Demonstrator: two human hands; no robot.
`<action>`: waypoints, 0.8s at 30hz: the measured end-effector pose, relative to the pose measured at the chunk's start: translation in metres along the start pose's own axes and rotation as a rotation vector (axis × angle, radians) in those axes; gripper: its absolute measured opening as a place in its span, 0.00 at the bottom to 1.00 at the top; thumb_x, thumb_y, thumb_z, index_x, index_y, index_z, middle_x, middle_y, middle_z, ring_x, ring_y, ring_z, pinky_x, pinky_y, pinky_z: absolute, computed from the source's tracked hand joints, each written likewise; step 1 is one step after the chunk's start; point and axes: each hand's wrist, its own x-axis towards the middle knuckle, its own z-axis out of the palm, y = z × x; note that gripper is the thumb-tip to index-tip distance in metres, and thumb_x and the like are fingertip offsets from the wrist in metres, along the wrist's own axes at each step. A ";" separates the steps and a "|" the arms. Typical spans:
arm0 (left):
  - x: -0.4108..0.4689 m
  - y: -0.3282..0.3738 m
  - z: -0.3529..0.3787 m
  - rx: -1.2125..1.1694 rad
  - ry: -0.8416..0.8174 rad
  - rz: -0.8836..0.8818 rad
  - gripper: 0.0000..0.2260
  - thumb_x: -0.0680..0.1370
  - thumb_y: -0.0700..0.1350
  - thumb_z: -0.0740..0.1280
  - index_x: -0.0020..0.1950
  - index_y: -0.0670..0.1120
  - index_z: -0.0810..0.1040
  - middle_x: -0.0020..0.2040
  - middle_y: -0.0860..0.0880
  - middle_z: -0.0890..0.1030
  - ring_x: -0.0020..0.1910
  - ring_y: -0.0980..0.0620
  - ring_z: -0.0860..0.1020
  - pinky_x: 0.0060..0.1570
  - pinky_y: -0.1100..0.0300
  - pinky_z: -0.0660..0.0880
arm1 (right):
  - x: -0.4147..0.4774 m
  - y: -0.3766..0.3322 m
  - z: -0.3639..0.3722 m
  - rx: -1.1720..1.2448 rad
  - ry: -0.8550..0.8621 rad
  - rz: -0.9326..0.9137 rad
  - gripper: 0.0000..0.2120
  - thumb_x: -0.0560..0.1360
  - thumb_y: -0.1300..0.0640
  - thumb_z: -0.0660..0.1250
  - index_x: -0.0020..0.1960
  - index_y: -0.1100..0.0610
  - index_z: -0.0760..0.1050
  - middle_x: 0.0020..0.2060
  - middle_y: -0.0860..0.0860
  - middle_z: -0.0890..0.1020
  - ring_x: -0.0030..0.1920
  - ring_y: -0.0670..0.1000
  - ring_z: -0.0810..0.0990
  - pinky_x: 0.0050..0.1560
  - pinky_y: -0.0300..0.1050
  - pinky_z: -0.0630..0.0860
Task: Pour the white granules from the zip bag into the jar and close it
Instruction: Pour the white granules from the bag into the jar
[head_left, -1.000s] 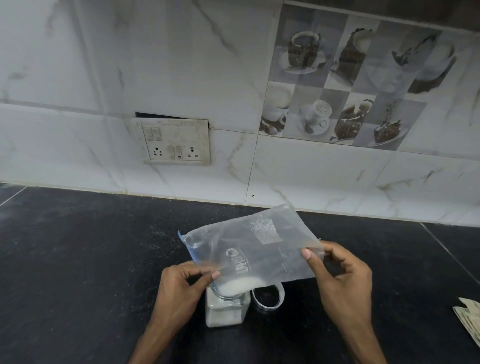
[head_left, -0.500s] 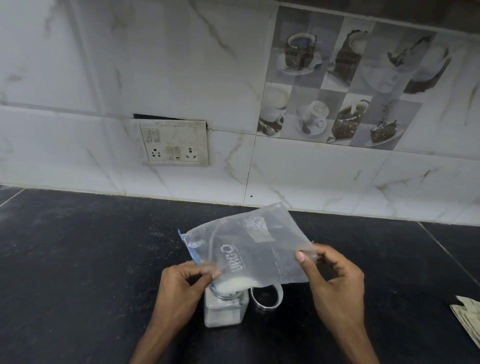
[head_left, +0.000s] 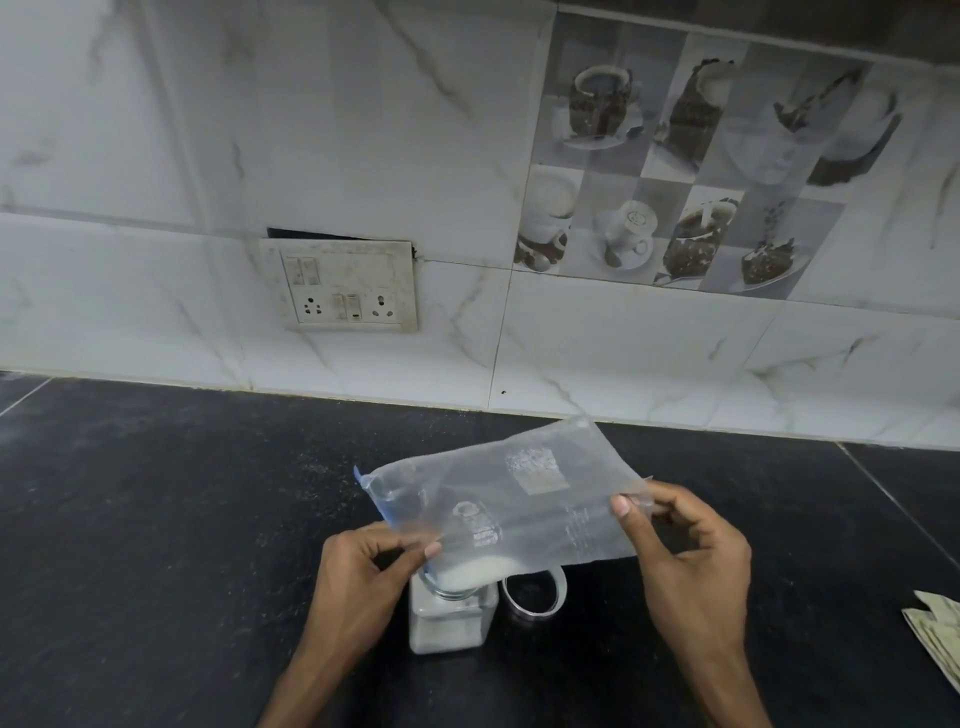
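A: Where is the zip bag (head_left: 519, 499) at this moment?

B: It is held in the air above the counter (head_left: 156, 519), tilted, with its lowest corner directly over the open mouth of the jar (head_left: 449, 618).

A: And the hands, how do they hold it?

B: The left hand (head_left: 363, 577) pinches the lower edge of the bag between thumb and forefinger, just beside the jar's mouth. The right hand (head_left: 685, 566) pinches the opposite, higher corner, also between thumb and forefinger; its other fingers are curled behind the plastic.

A: Where are the white granules (head_left: 470, 571)?

B: They are gathered in the lowest corner of the bag, at the jar's mouth. The jar is clear with a square body and stands upright on the counter. It has white granules inside too, filling much of the body.

A: Is the jar closed?

B: No. A round lid (head_left: 532, 595) lies on the counter just beside the jar, on its right, partly under the bag.

A: Anything else around?

B: A few folded papers (head_left: 935, 634) lie at the right edge of the counter, well apart from the jar. On the tiled wall behind there is a switch panel (head_left: 343, 286) and a decorative tile (head_left: 675, 171) with cups.
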 end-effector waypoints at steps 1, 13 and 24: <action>0.000 0.000 0.000 0.001 -0.002 0.001 0.21 0.70 0.34 0.78 0.37 0.64 0.87 0.40 0.62 0.87 0.42 0.65 0.85 0.43 0.77 0.77 | 0.000 0.000 0.000 -0.002 -0.002 -0.006 0.12 0.72 0.61 0.76 0.44 0.44 0.83 0.41 0.40 0.86 0.44 0.42 0.84 0.43 0.31 0.78; -0.002 0.000 -0.001 0.001 0.006 -0.008 0.20 0.70 0.34 0.77 0.37 0.63 0.87 0.40 0.61 0.88 0.42 0.65 0.85 0.43 0.76 0.77 | -0.003 -0.001 0.002 0.005 -0.001 -0.008 0.11 0.72 0.59 0.75 0.45 0.42 0.83 0.43 0.40 0.86 0.44 0.41 0.84 0.43 0.31 0.79; -0.002 -0.003 -0.003 0.006 0.010 -0.025 0.20 0.70 0.36 0.78 0.37 0.64 0.87 0.40 0.61 0.88 0.42 0.63 0.86 0.43 0.75 0.78 | -0.002 -0.008 0.003 -0.012 -0.038 -0.038 0.13 0.72 0.60 0.75 0.47 0.41 0.83 0.43 0.38 0.86 0.46 0.40 0.83 0.44 0.29 0.78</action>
